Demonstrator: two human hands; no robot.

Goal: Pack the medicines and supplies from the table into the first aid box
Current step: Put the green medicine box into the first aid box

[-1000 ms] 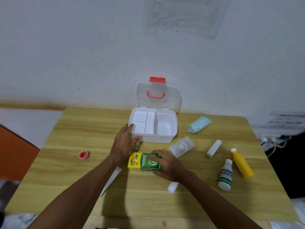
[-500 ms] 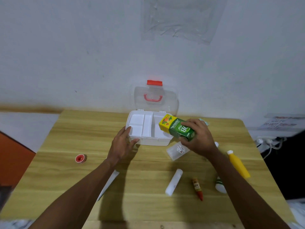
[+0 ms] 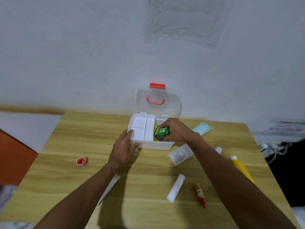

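Note:
The white first aid box (image 3: 158, 145) stands open at the table's far middle, its clear lid (image 3: 158, 101) with red handle leaning on the wall. My right hand (image 3: 177, 130) grips a green and yellow medicine carton (image 3: 160, 133), tilted down into the box's right compartment. My left hand (image 3: 124, 147) rests with spread fingers against the box's front left corner. A white divider tray (image 3: 142, 128) fills the box's left side.
On the table lie a red tape roll (image 3: 81, 161), a clear plastic case (image 3: 180, 154), a white gauze roll (image 3: 175, 187), a small red tube (image 3: 200, 195), a yellow bottle (image 3: 241, 167), a mask pack (image 3: 202, 128) and a flat white strip (image 3: 109, 189).
My right hand lifted the carton off the table in front of the box, carried it up and right, then lowered it into the right compartment. My left hand stayed on the box.

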